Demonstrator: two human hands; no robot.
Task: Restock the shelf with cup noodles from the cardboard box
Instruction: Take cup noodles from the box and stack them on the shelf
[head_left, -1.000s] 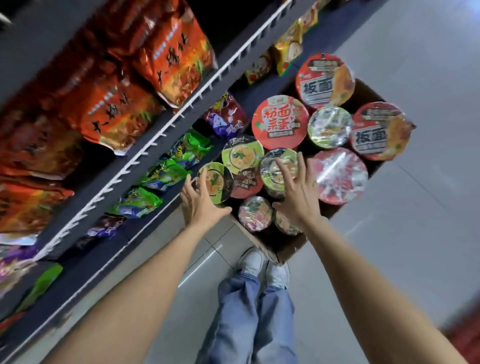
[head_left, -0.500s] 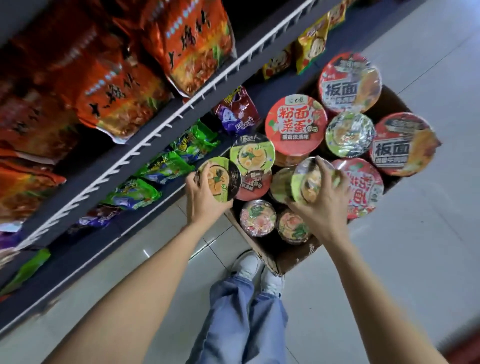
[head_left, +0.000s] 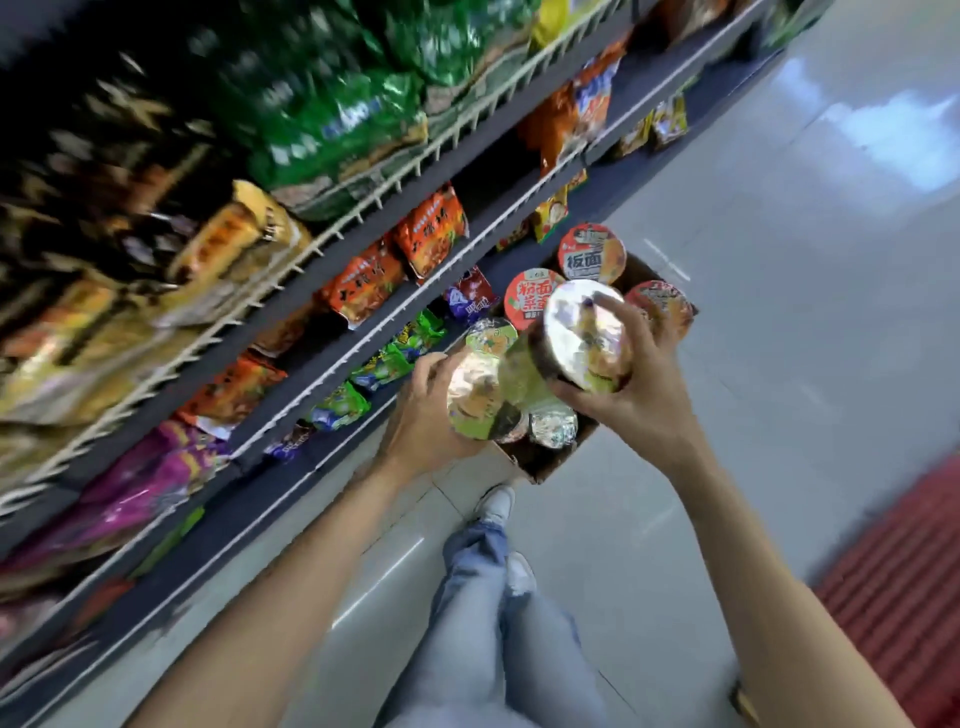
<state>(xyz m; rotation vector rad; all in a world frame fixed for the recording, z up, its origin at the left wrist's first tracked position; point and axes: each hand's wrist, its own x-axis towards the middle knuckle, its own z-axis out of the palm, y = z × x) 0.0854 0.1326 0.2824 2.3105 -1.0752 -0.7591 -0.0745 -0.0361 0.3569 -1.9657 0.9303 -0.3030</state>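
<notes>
Both hands full — left hand (head_left: 423, 415) around one cup noodle (head_left: 475, 397), right hand (head_left: 641, 395) another (head_left: 584, 335).

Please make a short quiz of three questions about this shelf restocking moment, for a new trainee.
1. True or false: each hand holds a cup.
2. Where does the box stand? A) on a shelf B) on the floor C) on a cart
3. Fill in: the lid of the cup in the right hand looks ____ from glare.

Key:
1. True: the left hand grips one cup, the right hand another.
2. B
3. shiny
</notes>
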